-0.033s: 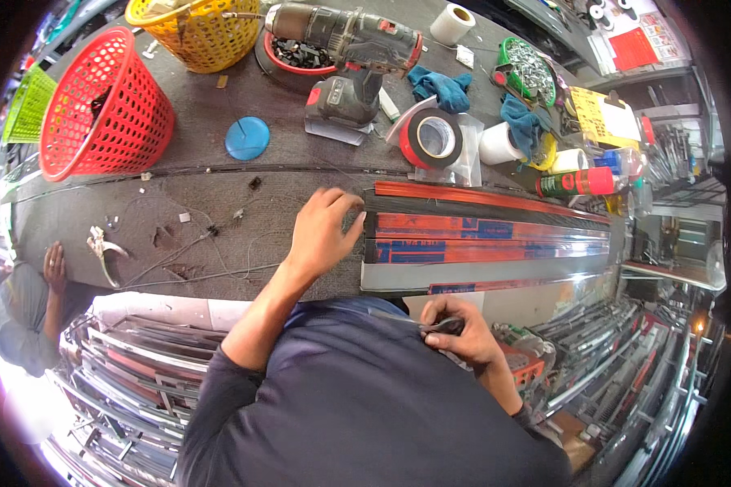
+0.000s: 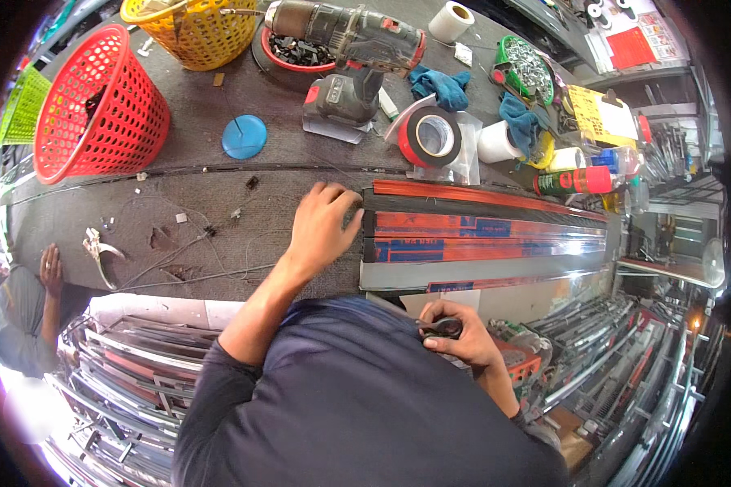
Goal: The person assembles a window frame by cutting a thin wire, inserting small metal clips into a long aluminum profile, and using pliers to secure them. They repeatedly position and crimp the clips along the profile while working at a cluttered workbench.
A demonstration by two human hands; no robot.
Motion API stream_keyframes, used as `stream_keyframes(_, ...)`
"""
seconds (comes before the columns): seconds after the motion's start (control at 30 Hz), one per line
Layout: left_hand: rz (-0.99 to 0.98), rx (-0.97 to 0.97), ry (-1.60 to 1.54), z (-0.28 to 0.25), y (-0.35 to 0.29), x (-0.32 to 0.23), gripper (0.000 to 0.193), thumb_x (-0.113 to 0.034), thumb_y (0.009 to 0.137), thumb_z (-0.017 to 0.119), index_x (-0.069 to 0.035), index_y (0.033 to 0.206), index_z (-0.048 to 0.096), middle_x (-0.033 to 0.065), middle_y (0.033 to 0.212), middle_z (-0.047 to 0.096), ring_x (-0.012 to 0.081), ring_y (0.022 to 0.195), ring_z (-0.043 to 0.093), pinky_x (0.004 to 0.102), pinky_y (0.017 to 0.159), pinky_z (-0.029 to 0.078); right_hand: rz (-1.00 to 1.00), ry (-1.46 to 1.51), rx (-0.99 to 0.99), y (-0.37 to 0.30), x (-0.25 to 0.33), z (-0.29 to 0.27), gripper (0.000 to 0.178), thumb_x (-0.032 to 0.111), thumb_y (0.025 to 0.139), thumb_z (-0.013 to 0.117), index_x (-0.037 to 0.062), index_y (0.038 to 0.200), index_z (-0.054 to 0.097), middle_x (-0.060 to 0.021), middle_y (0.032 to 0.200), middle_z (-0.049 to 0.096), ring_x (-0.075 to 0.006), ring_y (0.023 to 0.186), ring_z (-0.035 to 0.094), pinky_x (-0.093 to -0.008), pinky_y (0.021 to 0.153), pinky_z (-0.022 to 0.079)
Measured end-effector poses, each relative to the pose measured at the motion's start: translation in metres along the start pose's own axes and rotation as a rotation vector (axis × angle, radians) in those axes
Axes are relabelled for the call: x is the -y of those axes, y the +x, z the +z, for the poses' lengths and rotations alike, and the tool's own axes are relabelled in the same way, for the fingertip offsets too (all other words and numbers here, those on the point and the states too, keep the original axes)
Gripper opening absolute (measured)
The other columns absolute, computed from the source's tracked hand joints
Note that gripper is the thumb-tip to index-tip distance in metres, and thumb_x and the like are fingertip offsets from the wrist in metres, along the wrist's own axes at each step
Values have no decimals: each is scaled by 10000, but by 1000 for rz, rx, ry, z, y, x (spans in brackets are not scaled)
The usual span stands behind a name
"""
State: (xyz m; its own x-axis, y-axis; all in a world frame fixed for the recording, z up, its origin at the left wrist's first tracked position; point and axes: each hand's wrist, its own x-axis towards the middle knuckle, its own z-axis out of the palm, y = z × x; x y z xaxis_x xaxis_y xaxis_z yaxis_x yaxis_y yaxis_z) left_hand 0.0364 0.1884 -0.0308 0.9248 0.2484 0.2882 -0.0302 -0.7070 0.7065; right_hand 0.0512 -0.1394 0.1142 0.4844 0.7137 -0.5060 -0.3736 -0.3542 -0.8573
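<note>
Long metal profiles [image 2: 536, 251] with orange and blue film lie side by side along the bench's front edge. Over their left end my left hand [image 2: 323, 226] is curled, thumb and fingers apart, fingertips at or very near the dark end piece; exact contact is hard to see. Close to my body, below the profiles, my right hand [image 2: 463, 333] is closed round a dark-handled tool [image 2: 442, 326]. Its thin metal shaft points left, and the tool's exact kind does not show.
A cordless drill [image 2: 345, 101] stands at the back beside a tape roll [image 2: 430, 138]. Red basket [image 2: 105, 114] and yellow basket [image 2: 191, 36] stand far left. Pliers [image 2: 101, 256] and a blue disc [image 2: 244, 137] lie left. Another person's hand [image 2: 51, 270] rests on the bench's left end.
The view has shifted very slightly. My right hand has turned the tool a little; my left hand stays at the profiles' left end.
</note>
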Motion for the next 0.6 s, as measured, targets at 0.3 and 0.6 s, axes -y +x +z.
stream_keyframes(0.3,123,27,130,-19,44,50,186,-175,912,878,-91,1076,855,122,1093,760,365,1098,705,498,958,586,69,24,-345,5,12,21,346,257,1152,712,-14,1361,659,-66,1082,711,-105,881,625,-296,800,521)
stream_keyframes(0.6,177,554,60,17,106,14,324,-345,1026,824,-37,1119,786,213,1155,756,446,1028,780,574,894,627,-26,564,-232,40,-6,41,559,400,1134,559,-12,1512,553,-122,1103,675,-184,989,607,-323,857,462)
